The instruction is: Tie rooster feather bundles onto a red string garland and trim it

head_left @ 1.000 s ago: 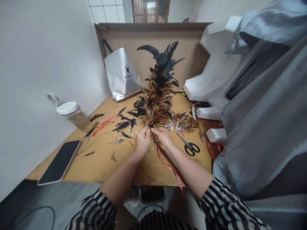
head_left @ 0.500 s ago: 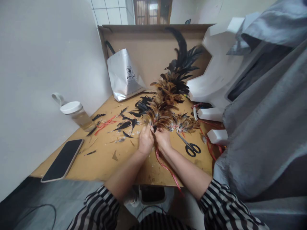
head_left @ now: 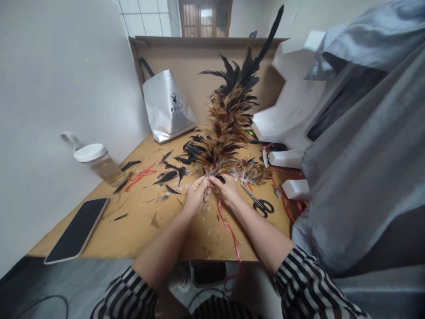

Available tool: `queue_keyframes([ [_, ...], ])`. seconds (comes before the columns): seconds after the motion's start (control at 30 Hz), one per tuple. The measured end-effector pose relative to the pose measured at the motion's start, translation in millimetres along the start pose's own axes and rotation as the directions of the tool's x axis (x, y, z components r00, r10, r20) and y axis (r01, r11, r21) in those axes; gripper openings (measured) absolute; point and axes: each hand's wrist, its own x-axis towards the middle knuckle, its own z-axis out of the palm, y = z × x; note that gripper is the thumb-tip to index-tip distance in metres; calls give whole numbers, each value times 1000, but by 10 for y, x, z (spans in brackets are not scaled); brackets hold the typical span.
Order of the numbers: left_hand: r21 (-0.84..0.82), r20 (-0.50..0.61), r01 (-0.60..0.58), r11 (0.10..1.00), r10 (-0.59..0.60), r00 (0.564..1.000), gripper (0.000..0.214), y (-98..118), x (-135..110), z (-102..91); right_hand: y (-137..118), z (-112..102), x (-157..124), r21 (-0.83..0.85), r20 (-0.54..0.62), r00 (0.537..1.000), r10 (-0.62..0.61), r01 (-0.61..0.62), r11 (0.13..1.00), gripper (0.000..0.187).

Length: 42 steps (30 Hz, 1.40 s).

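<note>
A long feather duster (head_left: pixel 228 117), brown low down and black at its far end, stands tilted away from me over the table. My left hand (head_left: pixel 197 194) is closed, its fingers pinching the duster's near end. Against it, my right hand (head_left: pixel 228 189) is also closed on that base, thumb close to the left fingertips. What lies between the fingertips is partly hidden. From below the hands a red plastic ribbon (head_left: pixel 231 228) trails over the table's front edge. Black-handled scissors (head_left: pixel 260 205) lie right of my right hand, near a bunch of loose brown feathers (head_left: pixel 253 172).
Loose black feathers (head_left: pixel 166 178) and red strips (head_left: pixel 141 175) are scattered at left. A phone (head_left: pixel 78 228), a lidded bottle (head_left: pixel 104 166) and a silver bag (head_left: pixel 168 106) stand or lie beyond. White foam pieces (head_left: pixel 286 158) and grey cloth (head_left: pixel 358 177) border the right side.
The duster has turned in my hands: its long black tail feather now points up and right, and more brown plumage shows. The ribbon hangs lower. Both hands stay at the base.
</note>
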Motion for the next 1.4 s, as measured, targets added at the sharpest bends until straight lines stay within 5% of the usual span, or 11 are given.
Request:
queue_keyframes([
  [0.3,-67,-10,81,994,-81,997,34,55,-23,3,-55,-57,30,-88,188,982,-6,23,996,31],
  [0.43,-11,-118,17,1000,-18,993,35,31,-6,12,-6,-4,28,-26,101,995,22,-19,999,29],
  [0.67,16,-246,-15,1000,18,969,37,2,49,-44,-11,92,-16,54,45,970,239,-241,969,30],
  [0.93,122,-223,-45,991,71,972,35,-96,53,-77,93,126,-33,53,-95,992,82,-78,996,25],
  [1.17,92,-172,-81,992,96,980,32,-60,10,-41,34,155,-80,196,-6,987,161,-157,968,29],
  [1.4,-59,-96,5,998,-11,995,32,50,-19,47,-62,53,-50,190,129,968,215,-237,953,29],
])
